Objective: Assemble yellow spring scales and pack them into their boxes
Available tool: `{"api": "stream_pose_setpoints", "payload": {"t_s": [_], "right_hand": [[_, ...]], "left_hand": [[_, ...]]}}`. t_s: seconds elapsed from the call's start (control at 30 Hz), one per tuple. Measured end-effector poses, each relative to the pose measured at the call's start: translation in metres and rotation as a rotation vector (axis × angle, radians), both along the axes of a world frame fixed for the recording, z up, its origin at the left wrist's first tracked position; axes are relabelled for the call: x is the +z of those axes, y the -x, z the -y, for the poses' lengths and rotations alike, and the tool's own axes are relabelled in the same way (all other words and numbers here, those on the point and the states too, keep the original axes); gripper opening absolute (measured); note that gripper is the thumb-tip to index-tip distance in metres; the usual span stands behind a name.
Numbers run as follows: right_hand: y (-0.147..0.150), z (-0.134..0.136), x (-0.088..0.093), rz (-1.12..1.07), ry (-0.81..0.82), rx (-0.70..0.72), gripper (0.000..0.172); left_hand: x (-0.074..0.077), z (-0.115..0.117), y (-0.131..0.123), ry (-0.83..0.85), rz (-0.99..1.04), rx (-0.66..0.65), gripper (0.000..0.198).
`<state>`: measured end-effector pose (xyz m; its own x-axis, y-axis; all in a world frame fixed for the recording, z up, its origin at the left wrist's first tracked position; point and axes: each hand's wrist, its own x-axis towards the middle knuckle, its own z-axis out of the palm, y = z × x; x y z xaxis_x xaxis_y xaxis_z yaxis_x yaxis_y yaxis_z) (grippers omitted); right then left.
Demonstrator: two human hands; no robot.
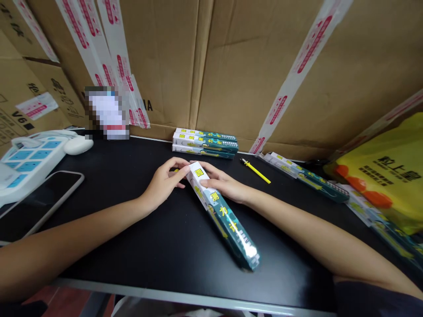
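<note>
A long, slim printed box (224, 215) in white and dark green lies at a slant over the black table, its green end toward me. My right hand (221, 180) grips it near the white end, thumb on top and fingers behind. At that same end my left hand (168, 176) is closed, thumb and forefinger touching the box's corner. A small yellow bit shows between the left fingers; what it belongs to is hidden. Right of my hands lies a thin yellow rod with a dark tip (256, 170). Behind them sits a stack of similar boxes (205, 143).
More such boxes (307, 176) lie at the right, beside a yellow bag (383, 171). At the left are a power strip (36, 158), a white rounded object (78, 144) and a phone (39, 204). Large taped cartons (231, 66) wall off the table's back.
</note>
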<state>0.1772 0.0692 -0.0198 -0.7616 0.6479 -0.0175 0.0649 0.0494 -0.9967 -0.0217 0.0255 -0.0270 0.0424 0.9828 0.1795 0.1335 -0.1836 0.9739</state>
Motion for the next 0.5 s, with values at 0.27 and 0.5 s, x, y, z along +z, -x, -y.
{"api": "stream_pose_setpoints", "payload": {"t_s": [0.27,0.5], "right_hand": [[-0.007,0.014,0.028,0.015,0.134,0.102,0.066],[-0.015,0.014,0.037,0.046,0.035,0.151,0.064]], "left_hand": [[0.017,0.009,-0.004,-0.072,0.214,0.124,0.023],[0.017,0.011,-0.002,0.181,0.290,-0.064,0.028]]}}
